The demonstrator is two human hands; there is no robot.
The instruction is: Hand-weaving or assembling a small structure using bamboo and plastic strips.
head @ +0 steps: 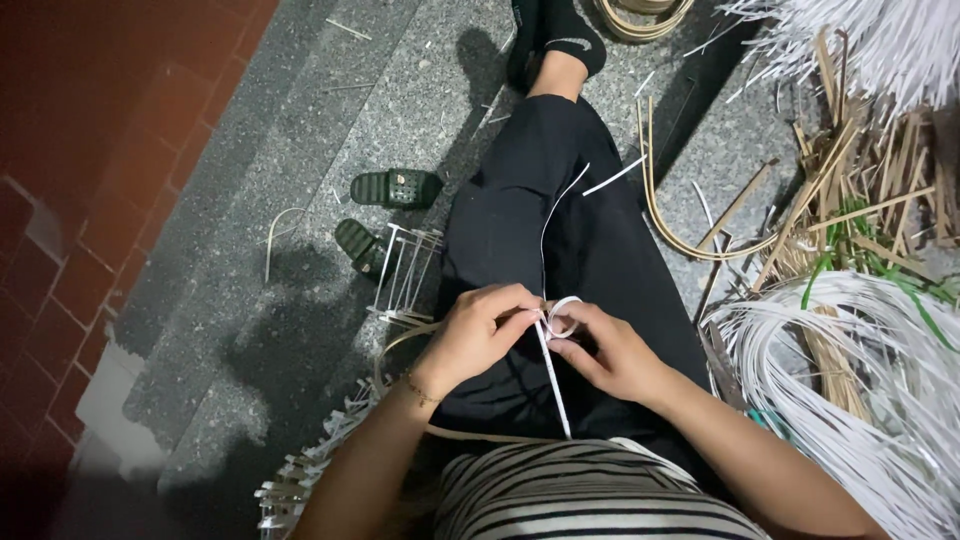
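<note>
Both my hands meet over my lap, above black trousers. My left hand (480, 330) pinches a thin white strip (553, 375) near its top. My right hand (610, 350) grips the same strip where it curls into a small loop (563, 312). The strip's lower end runs down toward my striped shirt. A finer white strand (548, 225) rises from the loop up along my leg.
A bundle of white strips (860, 380) lies at the right, with tan cane strips (850, 190) behind it. A pair of green sandals (385, 210) and a small wire frame (405, 270) sit on the grey stone floor at left. Red brick tiles (90, 150) border the far left.
</note>
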